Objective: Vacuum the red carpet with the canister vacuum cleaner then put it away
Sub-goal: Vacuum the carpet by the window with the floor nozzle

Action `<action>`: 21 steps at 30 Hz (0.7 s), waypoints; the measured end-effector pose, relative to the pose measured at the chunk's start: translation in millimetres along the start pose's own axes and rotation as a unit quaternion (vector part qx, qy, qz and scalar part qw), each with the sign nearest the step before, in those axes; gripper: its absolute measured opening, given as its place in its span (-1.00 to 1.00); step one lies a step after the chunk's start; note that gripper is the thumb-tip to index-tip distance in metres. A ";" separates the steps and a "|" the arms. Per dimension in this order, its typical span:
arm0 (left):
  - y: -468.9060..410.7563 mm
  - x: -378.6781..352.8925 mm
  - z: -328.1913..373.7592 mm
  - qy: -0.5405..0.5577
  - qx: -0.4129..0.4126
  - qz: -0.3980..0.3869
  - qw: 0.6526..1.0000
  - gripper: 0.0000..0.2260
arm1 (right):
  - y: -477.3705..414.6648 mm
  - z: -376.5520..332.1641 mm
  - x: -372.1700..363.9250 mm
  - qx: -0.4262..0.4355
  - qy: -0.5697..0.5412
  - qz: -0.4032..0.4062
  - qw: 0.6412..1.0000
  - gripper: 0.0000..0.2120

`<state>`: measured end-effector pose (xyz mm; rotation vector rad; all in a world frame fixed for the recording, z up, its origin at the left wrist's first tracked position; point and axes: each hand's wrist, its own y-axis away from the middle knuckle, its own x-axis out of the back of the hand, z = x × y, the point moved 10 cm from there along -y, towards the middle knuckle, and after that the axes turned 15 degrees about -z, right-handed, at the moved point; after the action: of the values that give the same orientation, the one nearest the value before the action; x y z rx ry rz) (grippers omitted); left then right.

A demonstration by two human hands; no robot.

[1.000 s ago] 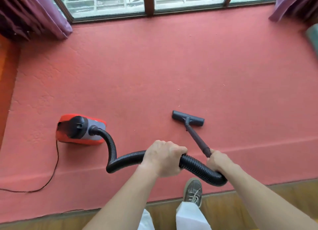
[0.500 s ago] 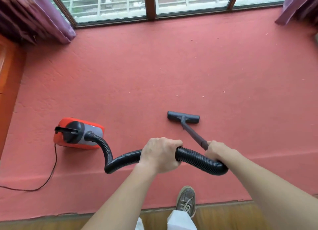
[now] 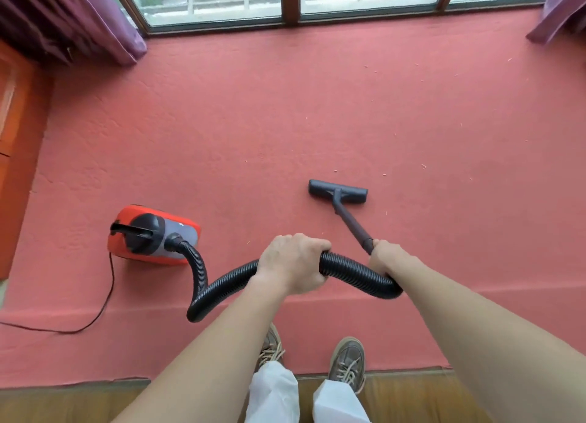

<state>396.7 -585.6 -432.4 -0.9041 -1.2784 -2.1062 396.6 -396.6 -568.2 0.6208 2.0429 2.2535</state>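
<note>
Red carpet (image 3: pixel 285 121) is filling nearly the whole floor in front of me, running up to a wide window (image 3: pixel 222 1) at the far side. Purple curtains are hanging at both ends of that window, one on the left (image 3: pixel 63 17) and one on the right (image 3: pixel 564 10). An orange wooden panel (image 3: pixel 16 137) is standing along the left edge of the carpet, and a strip of wooden floor (image 3: pixel 63 403) is showing at the near edge.

On the carpet to my left, the red canister vacuum (image 3: pixel 152 235) is sitting with its black hose (image 3: pixel 222 286) coming out of its near end, dipping down in a loop and then rising across in front of me. My left hand (image 3: pixel 293 262) is wrapping round the middle of that hose, fingers curled over the top. My right hand (image 3: pixel 388 258) is gripping the near end of the dark tube (image 3: pixel 352 223), just where the hose is joining it. The tube is slanting away from me to the floor head (image 3: pixel 338 192), which is lying flat on the carpet, ahead and slightly right of centre.

My two brown laced shoes, left (image 3: pixel 269 343) and right (image 3: pixel 347 362), are standing at the carpet's near edge below white trouser legs (image 3: pixel 272 394). A thin black cord (image 3: pixel 104 302) is trailing from the back of the vacuum off to the left. Small pale specks (image 3: pixel 424 166) are lying scattered on the carpet beyond and to the right of the floor head.
</note>
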 end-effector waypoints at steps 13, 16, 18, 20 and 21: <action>29.5 -65.8 26.3 -0.055 -0.090 -0.090 0.990 -0.83 | 57.9 40.4 -119.4 -0.015 0.088 -0.089 0.992 -0.42; 36.1 -71.5 17.8 -0.041 -0.072 -0.075 0.994 -0.85 | 48.7 35.3 -111.4 -0.021 0.094 -0.064 0.993 -0.41; 40.5 -70.7 9.9 -0.028 -0.052 -0.057 0.997 -0.84 | 36.1 26.9 -98.0 -0.025 0.101 -0.045 0.994 -0.38; 44.8 -68.2 0.5 -0.017 -0.035 -0.037 0.999 -0.84 | 22.2 13.4 -83.7 -0.023 0.089 -0.030 0.995 -0.37; 47.0 -65.3 -4.8 -0.014 -0.028 -0.028 0.999 -0.84 | 16.9 5.5 -77.7 -0.020 0.083 -0.025 0.996 -0.38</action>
<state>471.0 -604.5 -457.1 -0.9350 -1.2782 -2.1895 473.7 -416.2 -572.3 0.3884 2.0513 2.3845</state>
